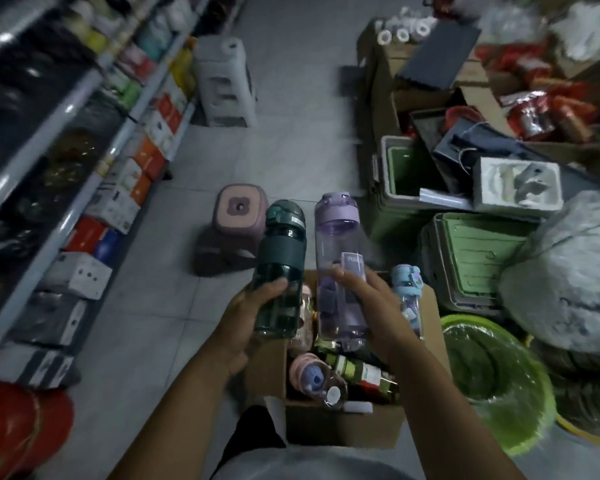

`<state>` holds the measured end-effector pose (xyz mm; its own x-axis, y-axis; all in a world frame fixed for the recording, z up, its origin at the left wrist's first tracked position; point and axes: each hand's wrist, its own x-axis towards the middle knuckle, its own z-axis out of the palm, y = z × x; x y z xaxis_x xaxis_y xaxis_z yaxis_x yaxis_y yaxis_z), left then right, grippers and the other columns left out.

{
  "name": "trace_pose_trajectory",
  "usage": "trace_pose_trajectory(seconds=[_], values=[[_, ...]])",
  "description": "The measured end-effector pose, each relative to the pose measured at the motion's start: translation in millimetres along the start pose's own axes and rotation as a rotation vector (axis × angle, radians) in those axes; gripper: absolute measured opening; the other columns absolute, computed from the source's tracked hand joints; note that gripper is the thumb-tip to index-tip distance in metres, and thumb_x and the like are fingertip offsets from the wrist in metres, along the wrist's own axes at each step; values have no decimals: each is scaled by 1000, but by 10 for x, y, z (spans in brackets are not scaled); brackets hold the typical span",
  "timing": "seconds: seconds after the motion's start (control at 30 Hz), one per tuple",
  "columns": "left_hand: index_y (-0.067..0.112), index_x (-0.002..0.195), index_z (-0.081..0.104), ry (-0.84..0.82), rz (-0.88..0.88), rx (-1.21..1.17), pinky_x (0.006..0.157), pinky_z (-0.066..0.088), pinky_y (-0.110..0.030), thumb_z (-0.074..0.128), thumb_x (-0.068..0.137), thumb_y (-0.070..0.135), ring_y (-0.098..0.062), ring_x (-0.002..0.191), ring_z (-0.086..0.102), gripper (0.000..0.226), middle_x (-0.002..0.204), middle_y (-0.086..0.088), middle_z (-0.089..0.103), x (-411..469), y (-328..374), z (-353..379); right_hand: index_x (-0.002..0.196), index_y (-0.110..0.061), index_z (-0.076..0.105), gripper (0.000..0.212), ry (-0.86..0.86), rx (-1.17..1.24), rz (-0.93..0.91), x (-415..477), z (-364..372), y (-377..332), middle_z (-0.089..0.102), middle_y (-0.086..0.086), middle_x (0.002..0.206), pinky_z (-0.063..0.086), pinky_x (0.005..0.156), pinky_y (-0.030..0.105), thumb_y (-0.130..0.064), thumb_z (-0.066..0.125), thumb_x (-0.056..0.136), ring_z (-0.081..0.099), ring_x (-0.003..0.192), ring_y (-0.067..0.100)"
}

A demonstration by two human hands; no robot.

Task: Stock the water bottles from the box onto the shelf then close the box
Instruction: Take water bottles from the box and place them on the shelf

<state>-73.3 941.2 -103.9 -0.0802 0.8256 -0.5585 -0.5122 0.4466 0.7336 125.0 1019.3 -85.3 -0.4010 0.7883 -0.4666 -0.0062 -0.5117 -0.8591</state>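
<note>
Nearest, at the bottom centre of the frame, an open cardboard box (343, 427) stands on the grey tiled floor; inside it lie several bottles in a jumble, among them a pink-capped bottle (312, 375) on its side and a blue-lidded bottle (407, 289) standing upright against the right wall.

Just above the box, both forearms reach up from the lower edge; the left hand (253, 317) grips the lower half of a dark green bottle (281, 258), thumb laid across its front and the fingers out of sight behind it; the right hand (371, 306) grips a clear purple bottle (338, 258) in the same way, thumb pressed near its white label; both bottles are held upright, caps up, side by side but apart, over the far end of the box.

Behind them, at the centre of the frame, a pink stool (236, 223) sits on the floor; to its right are stacked green crates (471, 258), and at the lower right a green basin (492, 375) wrapped in clear film.

Along the left side runs a shelf (66, 188) of several tiers filled with boxed goods, blurred; a red object (21, 427) fills the lower left corner.

Farthest, near the top centre, stands a grey stool (226, 81); the upper right holds cartons and red packets in a heap, too blurred to name closely.
</note>
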Motion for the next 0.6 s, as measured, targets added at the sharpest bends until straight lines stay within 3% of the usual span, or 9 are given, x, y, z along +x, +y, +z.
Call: trace_pose_trajectory(seconds=[0.07,0.13,0.23,0.33,0.47,0.6], values=[[11,132,63,94,54,-72,75,58,-40,96,49,57,-32,93,71,100,111,-21,72,-257,-130,7,114,-22,63,38,-87,-31,-7,-64,77,-12,73,12,103,58,59,38,-44,69,84,73,83,31],[11,129,65,162,118,-152,71,61,-39,95,48,60,-29,88,73,99,106,-18,74,-555,-220,-2,118,-18,61,36,-172,-63,-3,-116,207,13,74,16,102,58,56,36,-38,67,89,73,78,32],[10,131,63,258,220,-231,74,61,-43,94,53,59,-32,90,71,97,107,-20,72,-1049,-295,-93,125,-16,58,33,-320,-106,-6,-232,528,79,71,20,113,62,72,47,-34,65,97,73,94,38],[10,129,63,409,351,-320,77,60,-47,97,54,46,-35,89,69,91,106,-21,69,-1605,-350,-321,121,-21,61,31,-484,-157,3,-415,1015,150,71,18,112,61,79,50,-37,64,95,73,98,36],[10,130,63,647,536,-411,83,58,-59,87,63,32,-43,98,70,74,116,-25,69,-2464,-441,-780,125,-20,62,55,-690,-261,-26,-844,1864,293,73,13,114,59,86,59,-54,74,83,72,104,36],[6,131,63,870,689,-454,67,60,-46,86,64,29,-40,88,73,74,117,-22,71,-3480,-652,-1276,125,-20,62,53,-898,-315,-29,-1524,2758,510,74,14,109,61,78,56,-46,73,80,74,95,38]])
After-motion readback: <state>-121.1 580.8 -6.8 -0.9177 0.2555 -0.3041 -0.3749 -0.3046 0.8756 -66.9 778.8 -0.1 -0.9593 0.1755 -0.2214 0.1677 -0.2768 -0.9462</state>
